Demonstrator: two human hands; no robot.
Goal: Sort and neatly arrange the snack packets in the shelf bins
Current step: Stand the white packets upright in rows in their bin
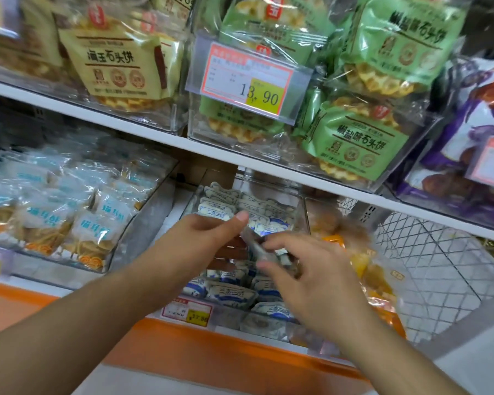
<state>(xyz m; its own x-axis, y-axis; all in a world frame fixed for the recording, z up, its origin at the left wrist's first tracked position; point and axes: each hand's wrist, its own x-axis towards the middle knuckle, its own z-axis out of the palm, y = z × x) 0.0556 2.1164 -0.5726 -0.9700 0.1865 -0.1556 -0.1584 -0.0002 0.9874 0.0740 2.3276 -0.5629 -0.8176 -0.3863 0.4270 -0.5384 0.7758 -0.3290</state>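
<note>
Both my hands work over a clear shelf bin [300,212] on the lower shelf, filled with several small white-and-blue snack packets [231,293]. My left hand [208,238] grips a few brown-edged packets [231,253] at the bin's middle, thumb stretched out on top. My right hand [303,269] pinches one small packet [264,246], blurred by motion, between thumb and fingers just right of the left hand. Rows of packets stand upright at the back of the bin [226,201].
A bin of light-blue cracker bags [77,223] sits to the left, orange bags [368,269] to the right beside a wire basket [439,252]. The upper shelf [154,132] holds yellow, green and purple bags and a 13.90 price tag [248,78].
</note>
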